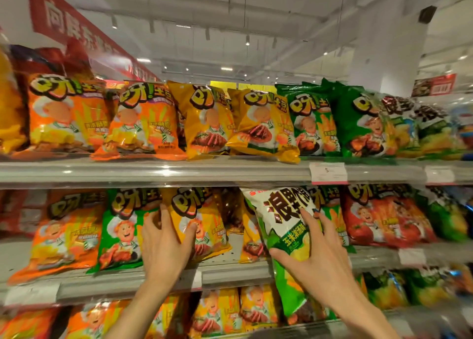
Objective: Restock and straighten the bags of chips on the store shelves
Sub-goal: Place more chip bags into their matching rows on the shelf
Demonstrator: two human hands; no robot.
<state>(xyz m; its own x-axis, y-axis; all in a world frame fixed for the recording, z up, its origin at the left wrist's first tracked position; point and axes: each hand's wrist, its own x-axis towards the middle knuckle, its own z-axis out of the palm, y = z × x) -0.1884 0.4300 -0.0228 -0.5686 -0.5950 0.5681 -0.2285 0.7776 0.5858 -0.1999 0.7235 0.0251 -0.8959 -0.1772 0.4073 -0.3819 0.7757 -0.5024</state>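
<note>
L hand (pixel 163 238) grips yellow chip bag (pixel 197 221) by its left edge, thumb on front, bag upright on mid shelf (pixel 230 272). R hand (pixel 314 251) holds white-green bag (pixel 284 226), long axis tilted, w/ open gap just left of it.

- A yellow chip bag (pixel 199 226) stands upright on the middle shelf (pixel 230 269), between a green bag (pixel 122 233) and a gap.
- A white-and-green chip bag (pixel 286 236) tilts across the shelf's front edge, its lower end hanging below.
</note>
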